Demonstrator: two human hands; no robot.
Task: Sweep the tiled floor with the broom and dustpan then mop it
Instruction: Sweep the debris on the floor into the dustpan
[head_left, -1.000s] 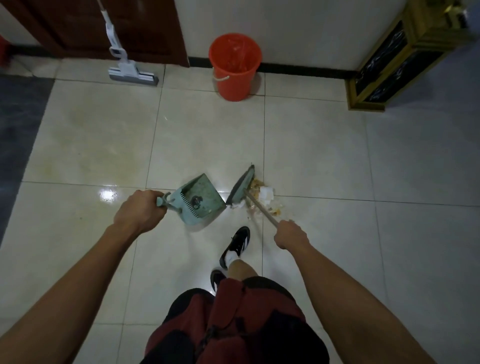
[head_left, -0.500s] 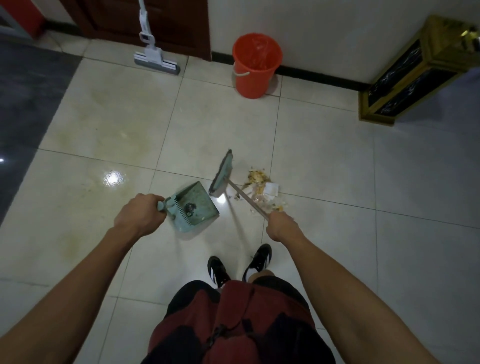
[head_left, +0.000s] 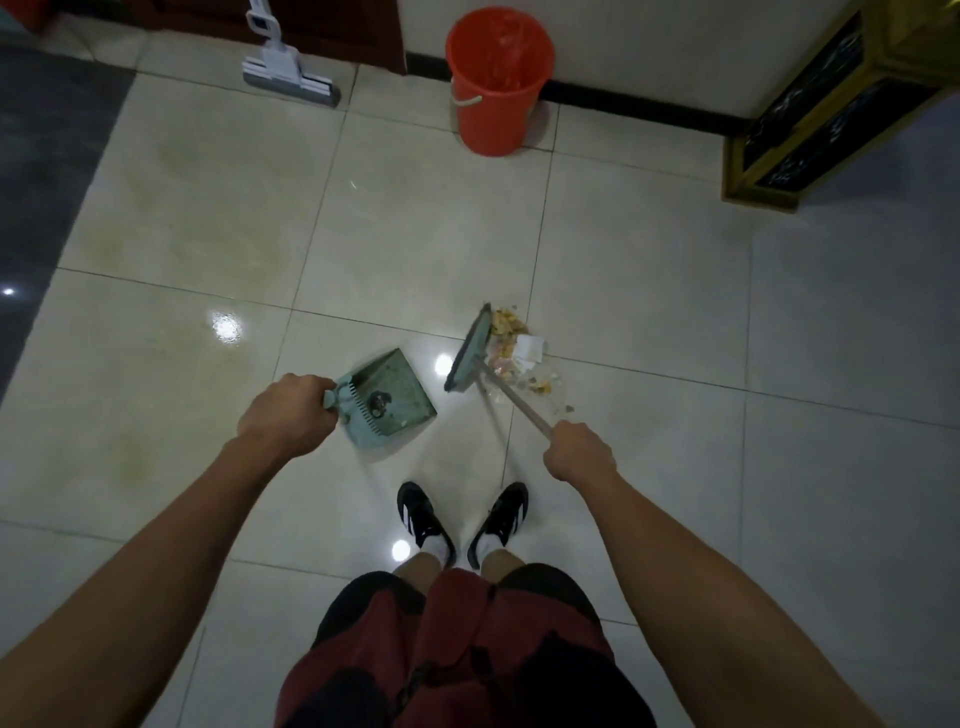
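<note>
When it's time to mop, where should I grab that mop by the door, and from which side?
Take the mop by its upright white handle, above the bracket, probably coming from the front, the room side. Its flat head lies on the tiled floor while the handle leans back against the dark door, so the door blocks a grip from behind.
</note>
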